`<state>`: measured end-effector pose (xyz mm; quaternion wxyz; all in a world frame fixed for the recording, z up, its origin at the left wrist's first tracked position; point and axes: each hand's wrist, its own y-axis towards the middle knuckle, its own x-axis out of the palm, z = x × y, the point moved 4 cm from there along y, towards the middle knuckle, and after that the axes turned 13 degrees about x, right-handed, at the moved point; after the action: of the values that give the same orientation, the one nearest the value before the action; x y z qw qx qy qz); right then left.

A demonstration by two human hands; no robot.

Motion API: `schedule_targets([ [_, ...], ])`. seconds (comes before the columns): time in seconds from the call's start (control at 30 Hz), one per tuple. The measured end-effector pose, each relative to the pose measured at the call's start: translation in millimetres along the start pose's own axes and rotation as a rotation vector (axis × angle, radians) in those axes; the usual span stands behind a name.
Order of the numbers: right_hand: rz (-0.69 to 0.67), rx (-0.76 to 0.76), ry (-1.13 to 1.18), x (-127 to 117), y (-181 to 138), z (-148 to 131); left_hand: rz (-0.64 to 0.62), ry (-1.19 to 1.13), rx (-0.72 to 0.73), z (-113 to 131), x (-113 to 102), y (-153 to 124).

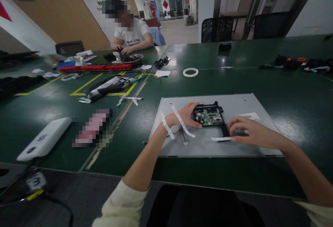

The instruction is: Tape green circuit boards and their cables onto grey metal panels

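Left hand (185,115) spread, gripping framed board (210,118); right hand (251,131) curled, hold unclear; shirt lettering (133,42) blurred.

On the table (182,171), against its near edge, one grey panel (241,107) carries one black frame (225,129) with one circuit board (209,117). Three narrow white strips (221,139) show within the panel's edges. Toward the far edge lies one white ring (190,75); beyond that edge, three black chairs (217,29) and one person (132,36).
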<state>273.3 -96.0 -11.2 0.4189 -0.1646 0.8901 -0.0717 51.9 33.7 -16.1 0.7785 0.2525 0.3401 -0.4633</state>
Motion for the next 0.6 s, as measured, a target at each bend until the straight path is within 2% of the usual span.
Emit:
schedule_targets([
  [0.17,-0.035,0.001,0.035,-0.8,-1.2,1.1,0.014,-0.02,0.009,0.8,-0.8,0.0],
  [0.4,-0.177,0.103,0.421,2.2,0.1,4.0,0.007,-0.042,-0.008,4.1,0.5,-0.6],
  [0.5,-0.147,0.12,0.456,2.9,1.3,3.2,0.012,-0.025,-0.035,6.9,-2.3,-0.9],
  [0.6,-0.068,0.131,0.446,0.5,2.5,1.6,0.111,-0.018,0.016,21.1,-12.1,0.8],
])
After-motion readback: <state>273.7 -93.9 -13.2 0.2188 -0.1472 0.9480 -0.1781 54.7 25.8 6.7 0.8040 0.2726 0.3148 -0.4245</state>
